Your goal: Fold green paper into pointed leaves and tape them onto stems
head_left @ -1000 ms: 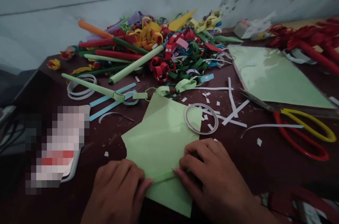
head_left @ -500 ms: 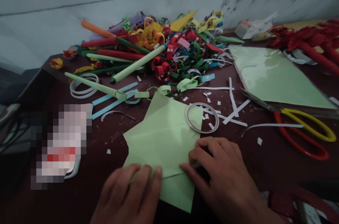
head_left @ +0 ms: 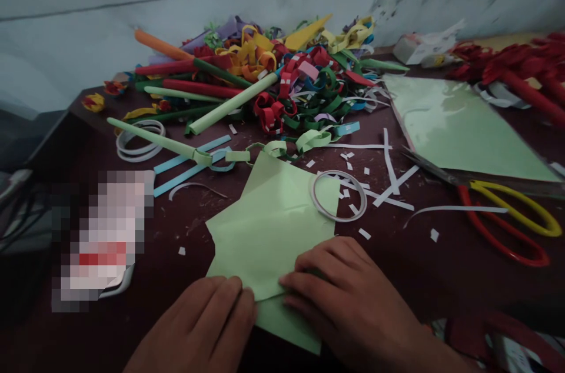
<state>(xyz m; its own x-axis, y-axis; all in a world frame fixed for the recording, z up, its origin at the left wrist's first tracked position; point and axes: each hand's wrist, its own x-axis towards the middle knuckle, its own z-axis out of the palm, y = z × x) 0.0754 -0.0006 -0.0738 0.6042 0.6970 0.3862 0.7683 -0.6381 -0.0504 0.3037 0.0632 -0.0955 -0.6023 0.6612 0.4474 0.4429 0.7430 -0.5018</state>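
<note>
A light green paper sheet point(head_left: 256, 237) lies in front of me with its near edge folded over and a corner of paper point(head_left: 289, 323) sticking out towards me. My left hand point(head_left: 203, 320) has its fingers bent together on the lower left edge of the sheet. At the lower right side, my right hand point(head_left: 339, 290) pinches the paper along the fold, its fingertips pressed on the edge. Both palms are hidden from view. A narrow roll of tape point(head_left: 313, 199) rests on the sheet's right corner. Small white paper scraps point(head_left: 364, 233) lie beside it.
A pile of coloured paper chains and rolled tubes point(head_left: 260, 67) fills the back of the table. To the right are scissors point(head_left: 468, 185) and a stack of green paper point(head_left: 463, 126). White tape rolls point(head_left: 140, 140), blue strips point(head_left: 192, 164) and a blurred-out phone-like object point(head_left: 106, 226) are on the left.
My right hand has slid left along the folded edge, closer to the left hand. My left hand has shifted slightly left, its fingers drawn together. A white scrap now shows near the tape roll.
</note>
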